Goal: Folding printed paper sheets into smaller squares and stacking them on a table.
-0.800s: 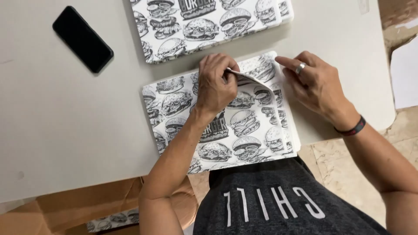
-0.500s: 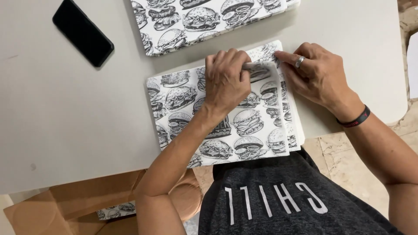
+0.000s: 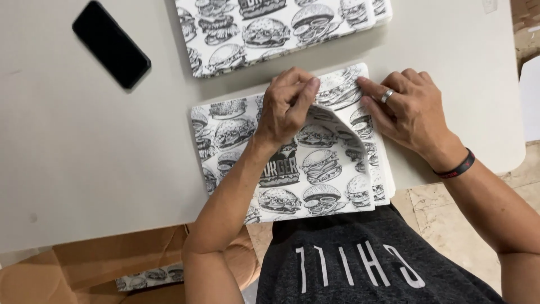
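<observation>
on the white table [image 3: 84, 169], near edge centre: a stack of burger-print paper sheets [image 3: 281, 186], overhanging the edge slightly. second stack of the same sheets [image 3: 264, 28] just beyond it, far side. cardboard box [image 3: 84, 270] on the floor, near left. left hand [image 3: 287, 110] on the near stack, thumb and fingers pinching the top sheet's far right corner, which curls up. right hand [image 3: 410, 112] just right of it, fingers together, flat, tips on that corner; ring on one finger, dark wristband. black phone [image 3: 111, 45] far left, well apart from both stacks.
</observation>
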